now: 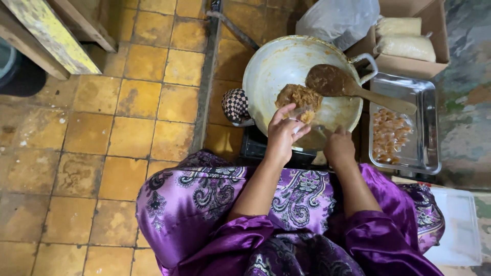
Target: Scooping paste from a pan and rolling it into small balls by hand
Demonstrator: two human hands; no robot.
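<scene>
A large pale metal wok (266, 71) sits in front of me with a lump of brown, stringy filling (299, 96) near its front. A wooden spatula (353, 87) rests across the wok, its blade smeared brown. My left hand (283, 134) is at the wok's front rim and pinches a small clear plastic wrapper with a bit of filling, right beside the lump. My right hand (339, 146) is just to its right at the rim, fingers curled; what it holds is hidden. Purple patterned cloth (204, 199) covers my lap.
A metal tray (427, 122) with several small wrapped brown pieces stands right of the wok. A cardboard box (434, 20) with white bags sits behind it, next to a clear plastic bag (340, 18). A checkered pot holder (235, 105) hangs at the wok's left. Yellow tiled floor (102, 128) spreads left.
</scene>
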